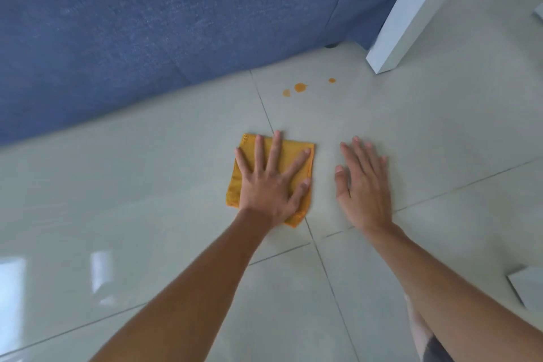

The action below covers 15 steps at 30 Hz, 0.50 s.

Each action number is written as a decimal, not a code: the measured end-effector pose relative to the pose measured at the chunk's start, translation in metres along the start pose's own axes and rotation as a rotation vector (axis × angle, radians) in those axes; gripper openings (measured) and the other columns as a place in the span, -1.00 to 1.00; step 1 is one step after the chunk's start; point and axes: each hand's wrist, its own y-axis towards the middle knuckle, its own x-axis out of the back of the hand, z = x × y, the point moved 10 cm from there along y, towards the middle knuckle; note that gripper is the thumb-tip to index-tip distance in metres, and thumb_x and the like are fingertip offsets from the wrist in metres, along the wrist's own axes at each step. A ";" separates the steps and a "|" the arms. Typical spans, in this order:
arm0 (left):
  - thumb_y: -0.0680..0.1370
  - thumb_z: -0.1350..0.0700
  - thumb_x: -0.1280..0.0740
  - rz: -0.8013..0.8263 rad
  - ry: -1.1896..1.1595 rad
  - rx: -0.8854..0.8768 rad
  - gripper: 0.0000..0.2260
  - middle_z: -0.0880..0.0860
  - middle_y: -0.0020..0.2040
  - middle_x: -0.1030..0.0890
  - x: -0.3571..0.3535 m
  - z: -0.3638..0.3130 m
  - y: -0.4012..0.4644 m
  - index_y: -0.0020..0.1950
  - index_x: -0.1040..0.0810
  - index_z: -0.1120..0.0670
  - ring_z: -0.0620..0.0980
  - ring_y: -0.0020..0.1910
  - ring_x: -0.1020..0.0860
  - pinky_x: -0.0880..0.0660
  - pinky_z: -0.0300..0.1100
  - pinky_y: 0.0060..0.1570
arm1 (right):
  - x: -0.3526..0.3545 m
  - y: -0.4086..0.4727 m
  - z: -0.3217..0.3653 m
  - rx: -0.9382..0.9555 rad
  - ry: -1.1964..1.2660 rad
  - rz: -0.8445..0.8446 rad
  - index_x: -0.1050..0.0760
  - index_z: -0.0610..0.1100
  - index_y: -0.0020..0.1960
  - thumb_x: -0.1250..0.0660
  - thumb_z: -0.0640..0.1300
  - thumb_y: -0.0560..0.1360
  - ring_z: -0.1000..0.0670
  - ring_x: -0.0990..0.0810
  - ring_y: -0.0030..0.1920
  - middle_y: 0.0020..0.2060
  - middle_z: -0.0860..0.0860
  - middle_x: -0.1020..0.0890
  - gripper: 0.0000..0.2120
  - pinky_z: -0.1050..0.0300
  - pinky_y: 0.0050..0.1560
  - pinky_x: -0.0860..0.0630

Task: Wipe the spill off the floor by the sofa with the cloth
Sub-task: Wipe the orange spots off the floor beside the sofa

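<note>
Cloth down, spill ahead.
I'm pressing my left hand (271, 182) flat, fingers spread, on the cloth (293, 156); right hand (364, 185) lying open on bare floor (440, 132); spill (299, 87) sitting near the sofa (147, 23) edge.

Both arms reach forward, the left hand (271, 182) flat with fingers spread, the right hand (363, 188) flat, fingers together.

Left hand (271, 185) flat on orange cloth (296, 156), right hand (364, 185) beside — spill (299, 87) near sofa (147, 23)
</note>
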 end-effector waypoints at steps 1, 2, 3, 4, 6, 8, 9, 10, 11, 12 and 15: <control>0.57 -0.35 0.09 0.003 0.010 0.006 -0.47 0.11 0.66 0.06 -0.002 0.002 -0.016 0.56 0.02 -0.36 0.34 0.59 0.04 0.10 0.52 0.39 | -0.003 0.002 -0.006 -0.022 -0.054 0.041 -0.35 -0.12 0.49 -0.01 0.04 0.57 -0.17 -0.25 0.53 0.51 -0.12 -0.34 -0.46 -0.30 0.52 -0.09; 0.57 -0.36 0.09 0.006 0.018 0.024 -0.46 0.11 0.66 0.06 -0.004 0.009 -0.030 0.56 0.03 -0.36 0.34 0.59 0.04 0.09 0.52 0.39 | -0.007 0.003 -0.010 -0.038 -0.101 0.080 -0.32 -0.11 0.50 0.01 0.06 0.57 -0.18 -0.24 0.54 0.52 -0.12 -0.32 -0.44 -0.32 0.52 -0.08; 0.57 -0.36 0.08 0.008 0.027 0.048 -0.46 0.11 0.66 0.07 -0.005 0.020 -0.041 0.56 0.04 -0.37 0.34 0.59 0.03 0.07 0.52 0.39 | -0.010 0.003 -0.013 -0.045 -0.138 0.111 -0.29 -0.10 0.52 0.04 0.08 0.57 -0.19 -0.23 0.54 0.53 -0.12 -0.30 -0.43 -0.33 0.52 -0.07; 0.56 -0.36 0.09 0.009 0.037 0.077 -0.45 0.11 0.66 0.07 -0.006 0.034 -0.049 0.56 0.06 -0.37 0.34 0.59 0.03 0.06 0.52 0.39 | -0.013 0.003 -0.015 -0.045 -0.162 0.128 -0.26 -0.09 0.53 0.06 0.09 0.58 -0.19 -0.21 0.55 0.54 -0.11 -0.28 -0.42 -0.33 0.52 -0.06; 0.55 -0.37 0.09 0.008 0.047 0.148 -0.44 0.11 0.66 0.07 -0.005 0.061 -0.053 0.56 0.06 -0.37 0.34 0.59 0.01 0.05 0.52 0.39 | -0.017 0.001 -0.016 -0.048 -0.190 0.143 -0.22 -0.07 0.55 0.07 0.09 0.58 -0.19 -0.18 0.56 0.55 -0.10 -0.25 -0.42 -0.31 0.53 -0.02; 0.55 -0.37 0.09 0.005 0.025 0.239 -0.44 0.11 0.66 0.06 -0.001 0.088 -0.042 0.56 0.06 -0.37 0.34 0.59 0.02 0.06 0.53 0.39 | -0.018 0.001 -0.017 -0.049 -0.197 0.139 -0.20 -0.06 0.56 0.07 0.08 0.59 -0.18 -0.16 0.57 0.56 -0.09 -0.23 -0.43 -0.30 0.54 -0.01; 0.55 -0.37 0.11 0.004 0.015 0.289 -0.44 0.11 0.66 0.08 0.001 0.100 -0.031 0.55 0.08 -0.37 0.33 0.59 0.05 0.07 0.54 0.39 | -0.018 0.001 -0.017 -0.048 -0.199 0.129 -0.21 -0.06 0.56 0.07 0.08 0.59 -0.18 -0.16 0.57 0.56 -0.09 -0.23 -0.43 -0.30 0.54 -0.02; 0.55 -0.38 0.14 0.002 0.013 0.334 -0.44 0.10 0.65 0.11 0.003 0.111 -0.017 0.55 0.11 -0.38 0.33 0.60 0.08 0.09 0.54 0.39 | -0.017 0.001 -0.017 -0.049 -0.203 0.116 -0.21 -0.06 0.56 0.06 0.07 0.59 -0.18 -0.17 0.56 0.56 -0.09 -0.24 -0.44 -0.30 0.53 -0.03; 0.55 -0.38 0.16 0.001 0.011 0.370 -0.45 0.10 0.65 0.13 0.005 0.120 0.001 0.54 0.15 -0.38 0.33 0.60 0.11 0.12 0.54 0.39 | -0.016 0.001 -0.017 -0.050 -0.209 0.106 -0.22 -0.06 0.55 0.05 0.06 0.60 -0.17 -0.17 0.56 0.56 -0.09 -0.24 -0.44 -0.30 0.53 -0.04; 0.55 -0.39 0.17 0.000 0.006 0.396 -0.45 0.09 0.65 0.15 0.008 0.127 0.020 0.54 0.16 -0.38 0.33 0.59 0.14 0.14 0.54 0.39 | -0.016 0.001 -0.017 -0.047 -0.213 0.098 -0.22 -0.06 0.55 0.04 0.06 0.60 -0.17 -0.17 0.56 0.56 -0.09 -0.24 -0.45 -0.30 0.53 -0.05; 0.53 -0.40 0.19 -0.013 -0.021 0.425 -0.43 0.08 0.65 0.18 0.015 0.130 0.084 0.54 0.14 -0.38 0.33 0.59 0.18 0.19 0.54 0.38 | -0.017 0.001 -0.018 -0.043 -0.207 0.087 -0.21 -0.06 0.56 0.02 0.05 0.61 -0.15 -0.14 0.57 0.57 -0.08 -0.22 -0.47 -0.29 0.54 -0.04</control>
